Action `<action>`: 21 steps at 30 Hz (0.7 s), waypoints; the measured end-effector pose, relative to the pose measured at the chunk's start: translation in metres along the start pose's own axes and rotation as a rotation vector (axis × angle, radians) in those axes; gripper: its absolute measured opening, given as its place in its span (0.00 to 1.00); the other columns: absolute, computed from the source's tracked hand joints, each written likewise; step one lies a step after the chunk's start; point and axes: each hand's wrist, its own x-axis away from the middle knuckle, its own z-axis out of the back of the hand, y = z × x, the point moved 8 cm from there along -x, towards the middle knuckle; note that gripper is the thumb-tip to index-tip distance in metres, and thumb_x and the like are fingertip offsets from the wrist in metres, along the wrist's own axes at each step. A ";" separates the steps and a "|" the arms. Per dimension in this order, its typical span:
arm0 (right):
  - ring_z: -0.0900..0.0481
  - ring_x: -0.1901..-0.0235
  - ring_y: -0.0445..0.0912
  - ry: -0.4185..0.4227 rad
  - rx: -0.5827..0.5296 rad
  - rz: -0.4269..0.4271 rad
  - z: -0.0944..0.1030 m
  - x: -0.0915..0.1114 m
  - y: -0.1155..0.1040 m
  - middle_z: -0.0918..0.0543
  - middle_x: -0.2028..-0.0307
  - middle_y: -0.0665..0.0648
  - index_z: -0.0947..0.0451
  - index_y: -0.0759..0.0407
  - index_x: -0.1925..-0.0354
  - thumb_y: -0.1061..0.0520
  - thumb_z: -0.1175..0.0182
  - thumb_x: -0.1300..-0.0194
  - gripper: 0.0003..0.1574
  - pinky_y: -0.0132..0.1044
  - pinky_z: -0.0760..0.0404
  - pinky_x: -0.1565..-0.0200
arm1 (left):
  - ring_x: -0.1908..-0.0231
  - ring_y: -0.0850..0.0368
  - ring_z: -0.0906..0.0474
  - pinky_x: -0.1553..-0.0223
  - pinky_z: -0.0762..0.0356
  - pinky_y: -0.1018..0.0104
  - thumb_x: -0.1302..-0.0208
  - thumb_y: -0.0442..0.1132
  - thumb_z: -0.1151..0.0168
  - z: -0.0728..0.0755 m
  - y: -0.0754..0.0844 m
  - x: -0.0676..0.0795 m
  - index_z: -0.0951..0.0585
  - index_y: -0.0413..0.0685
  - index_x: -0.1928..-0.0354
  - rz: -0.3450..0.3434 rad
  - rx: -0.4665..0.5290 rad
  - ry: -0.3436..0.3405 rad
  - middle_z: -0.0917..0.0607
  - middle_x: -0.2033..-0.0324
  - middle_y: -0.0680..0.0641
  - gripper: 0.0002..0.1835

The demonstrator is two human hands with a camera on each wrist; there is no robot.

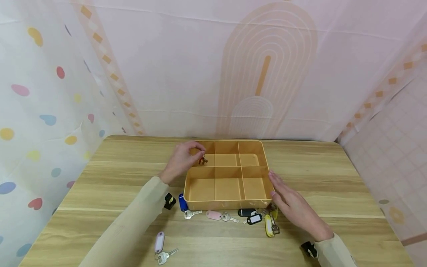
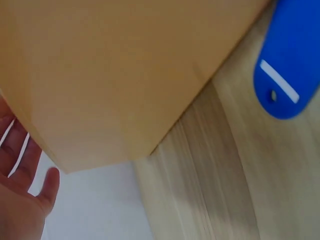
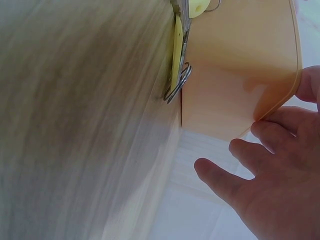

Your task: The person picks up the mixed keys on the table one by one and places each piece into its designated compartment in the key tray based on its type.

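My left hand (image 1: pixel 182 158) reaches over the back left compartment of an orange divided box (image 1: pixel 228 204). Thumb and fingertips pinch a small red and brown key (image 1: pixel 202 160), which hangs inside that compartment; its details are too small to make out. In the left wrist view the box wall hides the fingertips. My right hand (image 1: pixel 293 205) rests its fairly straight fingers (image 3: pixel 272 135) along the right rim of the box. Below that hand, a yellow-tagged key (image 1: pixel 275 227) lies close to the front right corner.
Along the box's front lie a blue-tagged key (image 1: pixel 192 214), a pink-tagged key (image 1: pixel 230 218) and black tags (image 1: pixel 254 219). A lilac-tagged key (image 1: pixel 162 257) sits nearer the front left. Patterned cloth (image 1: pixel 180 74) hangs behind the wooden table (image 1: pixel 307 159).
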 end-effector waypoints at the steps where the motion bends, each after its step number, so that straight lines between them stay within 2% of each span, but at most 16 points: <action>1: 0.49 0.28 0.53 0.000 0.000 -0.001 0.000 0.000 0.000 0.52 0.25 0.50 0.52 0.57 0.24 0.53 0.54 0.23 0.35 0.56 0.44 0.34 | 0.80 0.55 0.29 0.76 0.29 0.64 0.35 0.36 0.37 -0.001 0.000 0.000 0.15 0.44 0.60 -0.004 -0.020 0.000 0.14 0.61 0.49 0.05; 3: 0.48 0.28 0.53 0.002 0.001 -0.002 0.000 -0.001 0.000 0.52 0.25 0.50 0.52 0.57 0.24 0.53 0.54 0.23 0.35 0.56 0.44 0.34 | 0.75 0.56 0.25 0.71 0.25 0.64 0.36 0.35 0.36 -0.002 -0.002 -0.001 0.15 0.42 0.61 -0.018 -0.061 -0.003 0.15 0.61 0.49 0.05; 6: 0.49 0.28 0.51 0.001 0.001 -0.005 0.000 -0.002 0.001 0.52 0.25 0.49 0.51 0.57 0.25 0.53 0.54 0.23 0.35 0.54 0.44 0.33 | 0.63 0.53 0.21 0.58 0.23 0.57 0.38 0.34 0.35 -0.004 -0.002 -0.001 0.14 0.41 0.63 -0.052 -0.128 -0.006 0.15 0.59 0.48 0.05; 9: 0.49 0.28 0.50 0.003 0.000 -0.007 0.000 -0.002 0.001 0.52 0.25 0.48 0.50 0.57 0.25 0.52 0.54 0.23 0.35 0.53 0.44 0.32 | 0.52 0.47 0.22 0.46 0.29 0.50 0.40 0.33 0.33 -0.005 -0.003 0.000 0.14 0.42 0.64 -0.071 -0.179 -0.010 0.16 0.54 0.45 0.03; 12: 0.48 0.28 0.51 0.003 0.001 -0.004 0.000 -0.002 0.001 0.52 0.25 0.48 0.50 0.57 0.25 0.53 0.53 0.24 0.35 0.53 0.44 0.32 | 0.45 0.42 0.27 0.40 0.35 0.45 0.40 0.34 0.33 -0.006 -0.004 0.002 0.14 0.42 0.63 -0.076 -0.217 -0.013 0.20 0.47 0.41 0.05; 16: 0.47 0.29 0.54 -0.001 0.010 0.007 0.000 -0.003 0.002 0.51 0.25 0.50 0.50 0.58 0.25 0.52 0.54 0.23 0.35 0.55 0.44 0.33 | 0.38 0.39 0.34 0.37 0.39 0.42 0.38 0.39 0.34 -0.006 -0.007 0.004 0.17 0.39 0.50 -0.091 -0.245 -0.017 0.28 0.37 0.38 0.16; 21: 0.49 0.28 0.51 -0.012 0.017 -0.001 -0.001 -0.004 0.003 0.52 0.25 0.50 0.51 0.58 0.25 0.51 0.55 0.23 0.35 0.55 0.44 0.33 | 0.30 0.38 0.47 0.35 0.47 0.37 0.33 0.51 0.41 -0.002 -0.009 0.013 0.30 0.41 0.33 -0.077 -0.242 -0.045 0.41 0.29 0.38 0.32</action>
